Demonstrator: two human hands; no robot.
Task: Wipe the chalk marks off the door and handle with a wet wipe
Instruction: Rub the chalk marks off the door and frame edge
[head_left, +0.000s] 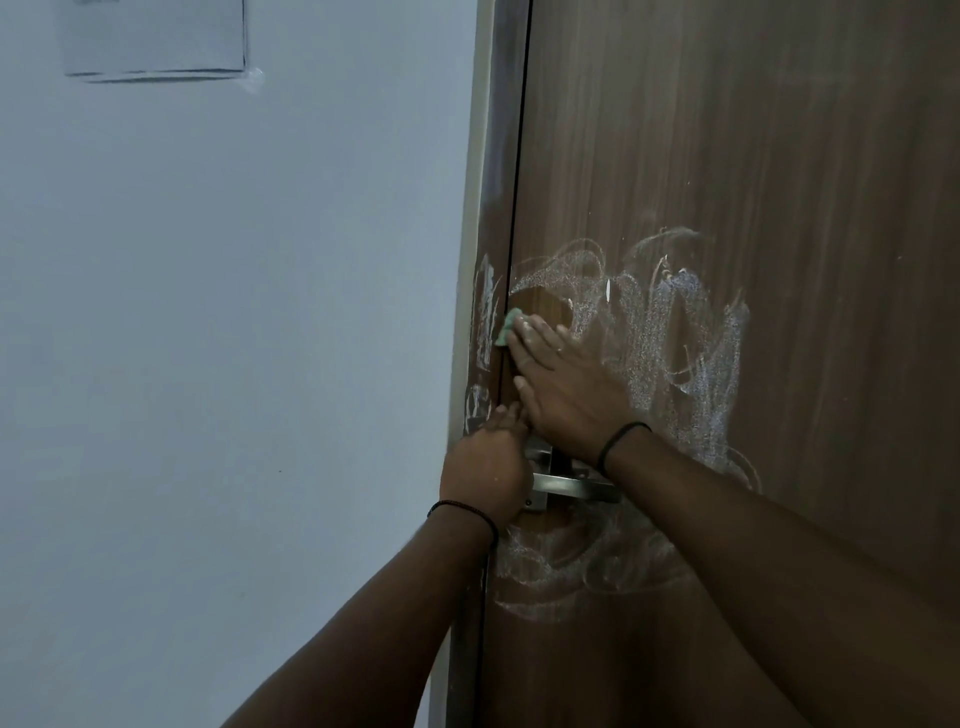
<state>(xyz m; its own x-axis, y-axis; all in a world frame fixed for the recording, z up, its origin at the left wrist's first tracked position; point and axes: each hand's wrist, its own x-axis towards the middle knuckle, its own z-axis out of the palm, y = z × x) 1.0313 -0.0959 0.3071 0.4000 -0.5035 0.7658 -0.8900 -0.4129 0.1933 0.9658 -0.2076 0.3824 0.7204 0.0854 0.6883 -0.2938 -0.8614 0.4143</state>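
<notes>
The brown wooden door (779, 156) carries white chalk marks (680, 343) scribbled above and below the metal lever handle (571, 486). More chalk streaks the door frame (485, 306). My right hand (566, 384) lies flat with straight fingers on the door, pressing a green wet wipe (508, 326) against it near the door's left edge; a small patch above the fingers is chalk-free. My left hand (488, 467) is curled at the handle's base plate by the door edge; what its fingers grip is hidden.
A pale blue wall (234, 364) fills the left half. A rectangular panel (156, 39) is mounted high on it.
</notes>
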